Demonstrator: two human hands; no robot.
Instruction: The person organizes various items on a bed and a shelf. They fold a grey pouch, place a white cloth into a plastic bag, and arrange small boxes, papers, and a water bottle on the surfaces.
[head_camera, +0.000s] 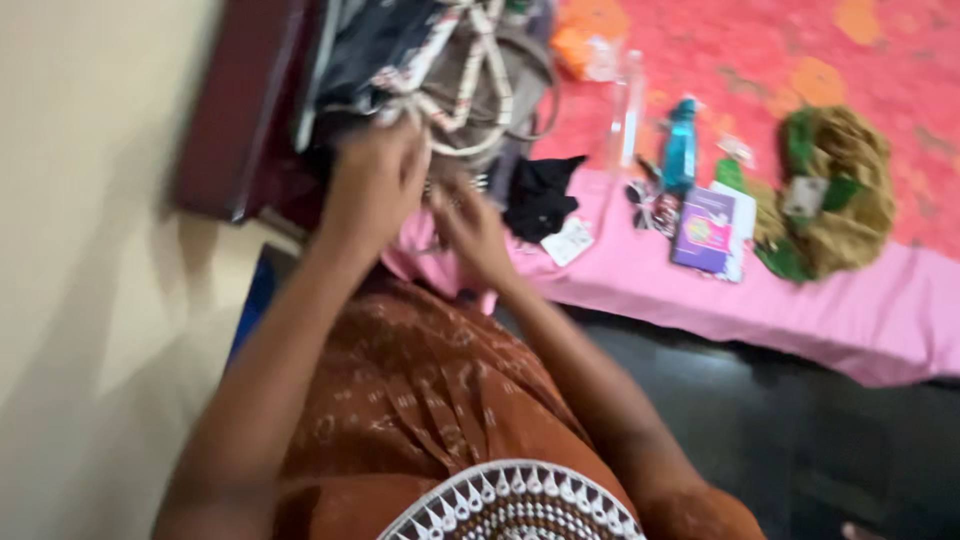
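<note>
The picture is blurred by motion. A grey bag with patterned straps lies at the head of a bed with a pink sheet. My left hand is up against the bag's near edge, fingers bent towards a strap. Just to its right, my right hand is at the same edge, over the sheet. The blur hides whether either hand grips anything. Both of my forearms reach up from my brown patterned garment.
On the bed lie a black cloth, a teal bottle, a purple booklet and a green-and-gold cloth bundle. A dark wooden headboard stands by the cream wall at left. Dark floor is at right.
</note>
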